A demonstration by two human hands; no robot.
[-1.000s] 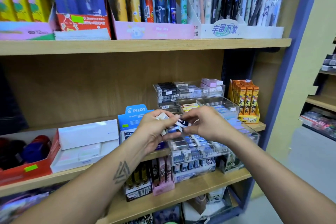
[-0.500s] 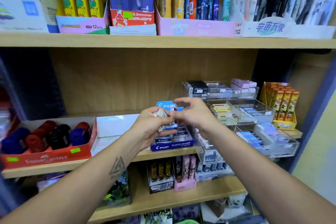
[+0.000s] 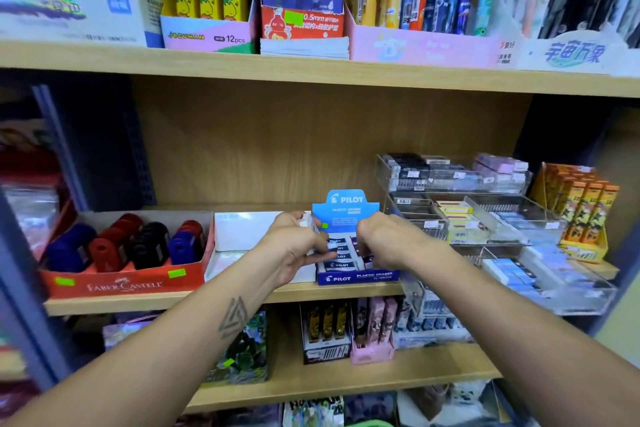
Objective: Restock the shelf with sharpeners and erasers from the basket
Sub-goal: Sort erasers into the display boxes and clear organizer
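Fingers of both hands grasp erasers (image 3: 337, 255) over the Pilot box (image 3: 358, 277) on the wooden shelf (image 3: 156, 300).

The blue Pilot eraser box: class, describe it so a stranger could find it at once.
Look at the middle wooden shelf. Between the red Faber-Castell sharpener tray and the clear acrylic organiser sits the blue Pilot eraser box, partly behind both hands. Only it has an upright blue header card reading PILOT.
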